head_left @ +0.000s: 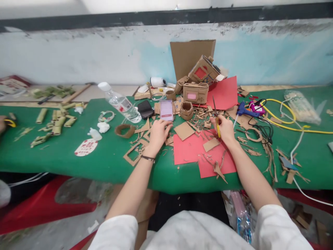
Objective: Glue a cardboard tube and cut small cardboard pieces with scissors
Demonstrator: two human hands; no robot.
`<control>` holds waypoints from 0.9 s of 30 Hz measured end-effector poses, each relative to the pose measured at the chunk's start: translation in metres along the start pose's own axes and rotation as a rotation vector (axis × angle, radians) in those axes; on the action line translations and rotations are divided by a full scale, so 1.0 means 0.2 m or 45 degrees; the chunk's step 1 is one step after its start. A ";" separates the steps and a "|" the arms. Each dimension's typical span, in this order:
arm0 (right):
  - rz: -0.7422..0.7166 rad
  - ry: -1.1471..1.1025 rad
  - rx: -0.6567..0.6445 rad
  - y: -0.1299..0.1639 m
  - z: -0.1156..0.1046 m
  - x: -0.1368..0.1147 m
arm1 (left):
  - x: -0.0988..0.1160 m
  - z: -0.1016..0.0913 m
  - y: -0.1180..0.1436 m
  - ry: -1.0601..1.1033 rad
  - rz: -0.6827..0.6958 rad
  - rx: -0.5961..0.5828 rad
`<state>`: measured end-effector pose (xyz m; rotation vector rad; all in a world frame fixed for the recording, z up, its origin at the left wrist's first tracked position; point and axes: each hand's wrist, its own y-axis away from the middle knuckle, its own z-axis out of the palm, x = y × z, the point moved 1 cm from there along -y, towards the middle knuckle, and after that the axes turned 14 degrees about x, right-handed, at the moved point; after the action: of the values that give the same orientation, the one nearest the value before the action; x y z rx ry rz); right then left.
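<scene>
My left hand point(159, 134) reaches to the lower edge of a phone point(166, 110) with a lit screen; its fingers are loosely bent and I see nothing held in them. My right hand point(225, 129) is closed around a pair of scissors point(218, 127) with yellow handles, the blades pointing up and away from me. Between the hands, a square of cardboard point(184, 131) and a smaller cardboard strip point(211, 144) lie on red paper point(186, 150). Cardboard scraps are scattered around. Behind them stand a cardboard ring point(186, 110) and a camera-shaped cardboard model point(195, 93).
A water bottle point(122, 104) leans left of the phone, beside a black wallet-like item point(145, 109). On the right are a blue glue gun point(246, 110) and a yellow cable point(288, 121). Green tubes point(58, 125) lie left. Another person's hand point(2, 124) shows at the left edge.
</scene>
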<state>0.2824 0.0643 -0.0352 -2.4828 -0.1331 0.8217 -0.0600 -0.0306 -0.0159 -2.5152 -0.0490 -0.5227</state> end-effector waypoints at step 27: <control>-0.056 -0.031 -0.029 0.00 0.00 -0.01 | -0.12 -0.09 0.01 -0.161 0.469 -0.325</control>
<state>0.2802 0.0640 -0.0341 -2.4827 -0.2064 0.8363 -0.0886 -0.0391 -0.0129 -2.7118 0.4509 -0.2297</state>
